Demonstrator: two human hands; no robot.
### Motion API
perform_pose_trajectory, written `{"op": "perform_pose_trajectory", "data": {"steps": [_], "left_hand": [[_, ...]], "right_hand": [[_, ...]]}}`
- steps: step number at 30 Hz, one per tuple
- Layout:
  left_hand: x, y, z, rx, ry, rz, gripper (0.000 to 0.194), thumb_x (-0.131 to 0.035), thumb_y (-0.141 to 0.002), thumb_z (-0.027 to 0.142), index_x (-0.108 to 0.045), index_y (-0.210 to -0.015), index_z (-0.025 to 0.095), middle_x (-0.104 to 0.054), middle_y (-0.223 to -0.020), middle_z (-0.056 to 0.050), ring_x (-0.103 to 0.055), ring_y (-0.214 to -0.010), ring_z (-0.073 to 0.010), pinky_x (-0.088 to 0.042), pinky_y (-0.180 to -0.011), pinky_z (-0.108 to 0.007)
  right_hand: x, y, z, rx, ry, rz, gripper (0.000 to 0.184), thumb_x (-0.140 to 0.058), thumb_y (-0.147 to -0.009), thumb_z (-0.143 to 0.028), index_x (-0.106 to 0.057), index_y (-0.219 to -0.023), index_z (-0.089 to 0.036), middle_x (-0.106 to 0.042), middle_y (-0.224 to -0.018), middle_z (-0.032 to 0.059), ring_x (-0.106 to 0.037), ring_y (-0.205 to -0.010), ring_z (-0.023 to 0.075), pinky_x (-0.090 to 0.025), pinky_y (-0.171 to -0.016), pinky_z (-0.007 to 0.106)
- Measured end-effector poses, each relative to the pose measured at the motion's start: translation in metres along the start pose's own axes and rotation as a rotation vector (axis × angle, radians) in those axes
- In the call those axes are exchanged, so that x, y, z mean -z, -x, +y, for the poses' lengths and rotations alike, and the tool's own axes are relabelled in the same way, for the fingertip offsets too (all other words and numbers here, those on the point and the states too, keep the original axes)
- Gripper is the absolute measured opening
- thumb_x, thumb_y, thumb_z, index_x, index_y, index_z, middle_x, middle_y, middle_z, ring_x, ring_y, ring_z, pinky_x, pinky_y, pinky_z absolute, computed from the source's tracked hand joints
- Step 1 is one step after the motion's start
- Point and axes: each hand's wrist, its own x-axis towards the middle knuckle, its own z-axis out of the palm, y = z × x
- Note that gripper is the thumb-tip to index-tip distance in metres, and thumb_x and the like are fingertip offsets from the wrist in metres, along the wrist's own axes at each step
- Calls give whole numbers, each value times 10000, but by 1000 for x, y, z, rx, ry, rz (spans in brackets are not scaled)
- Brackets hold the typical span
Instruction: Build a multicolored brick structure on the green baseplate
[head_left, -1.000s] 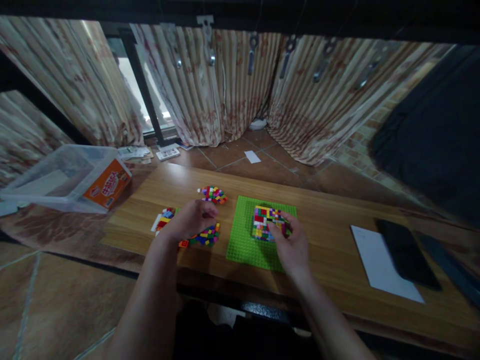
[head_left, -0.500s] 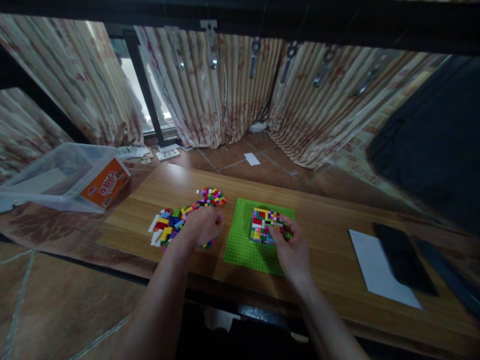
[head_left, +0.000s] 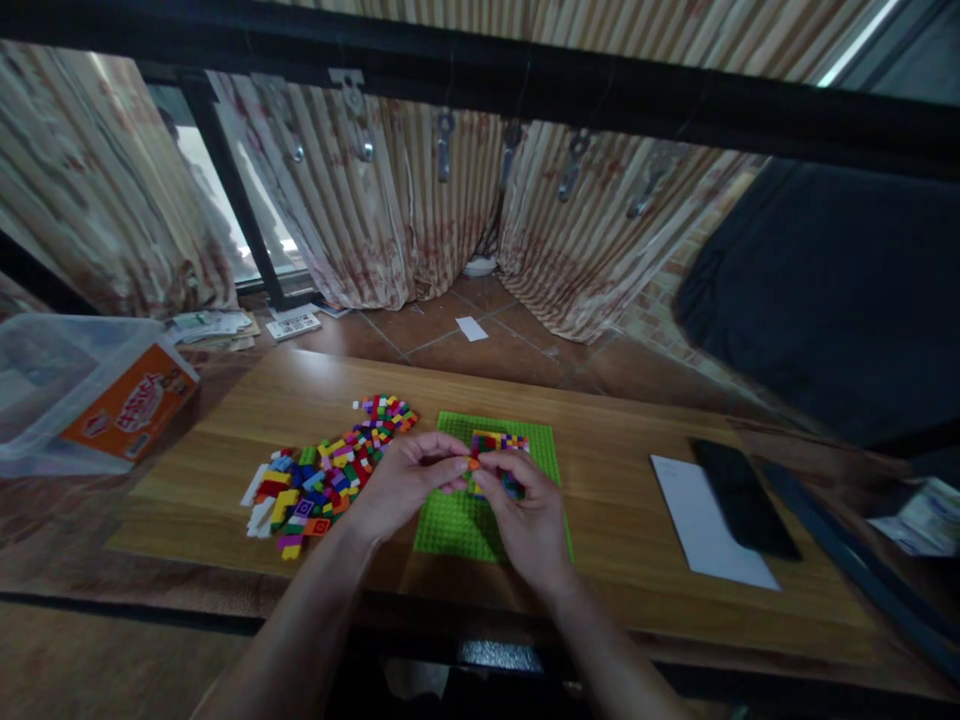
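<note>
My left hand [head_left: 409, 482] and my right hand [head_left: 531, 508] meet above the green baseplate [head_left: 459, 530]. Between their fingertips is a small orange toy brick [head_left: 473, 463], pinched from both sides. Behind the fingers, a multicoloured brick block [head_left: 501, 440] stands on the baseplate, partly covered by my hands. To the left of my left hand lies a loose pile of coloured bricks [head_left: 330, 475], spread over the table.
The wooden table [head_left: 607, 450] also bears a white sheet [head_left: 686, 525] with a dark phone-like slab [head_left: 746, 500] partly over it, on the right. A clear plastic bin [head_left: 82, 345] with an orange label stands left of the table. Curtains hang behind.
My left hand has moved right from the pile to the baseplate. My right hand has left the block's side, and both now pinch an orange brick. The head view has shifted right.
</note>
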Motion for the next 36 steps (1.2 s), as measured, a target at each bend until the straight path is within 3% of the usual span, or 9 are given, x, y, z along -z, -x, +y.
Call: {"op": "perform_pose_trajectory", "data": {"steps": [11,19,24,29,36], "left_hand": [[-13,-3,-6,-147,52,-43,274,-813,-719,349,-692,-782,111,-653,-643,5,-558,-591,-81,-448,-605,-208],[-12,-6,-6,-106,28,-15,265,-779,-724,356,-678,-796,121,-655,-662,-2,-580,-594,-103,-462,-618,-235],[6,-12,-12,-108,-233,108,131,-672,-754,268,-662,-738,138,-585,-607,27,-503,-562,-94,-386,-557,-216],[14,-10,-17,-78,-605,36,202,-563,-813,257,-725,-757,151,-597,-625,14,-478,-578,-109,-352,-543,-225],[10,-9,-20,-130,-698,-2,227,-547,-819,254,-750,-792,155,-673,-682,-6,-569,-638,-132,-401,-590,-229]], "right_hand": [[2,1,-5,-34,-29,-15,136,-576,-950,-302,-697,-923,-246,-687,-897,2,-636,-868,164,-473,-805,305],[15,-7,-3,-6,9,-56,165,-566,-954,-312,-715,-917,-251,-694,-898,11,-635,-867,172,-488,-775,304],[26,-11,7,22,201,-40,176,-568,-944,-321,-721,-915,-240,-693,-957,43,-641,-926,205,-499,-842,360],[23,-5,9,129,381,-128,172,-577,-945,-303,-736,-928,-241,-679,-1014,63,-620,-984,227,-493,-905,404],[6,-7,12,292,609,-177,171,-566,-933,-246,-736,-927,-226,-666,-1040,82,-585,-998,254,-474,-937,456]]}}
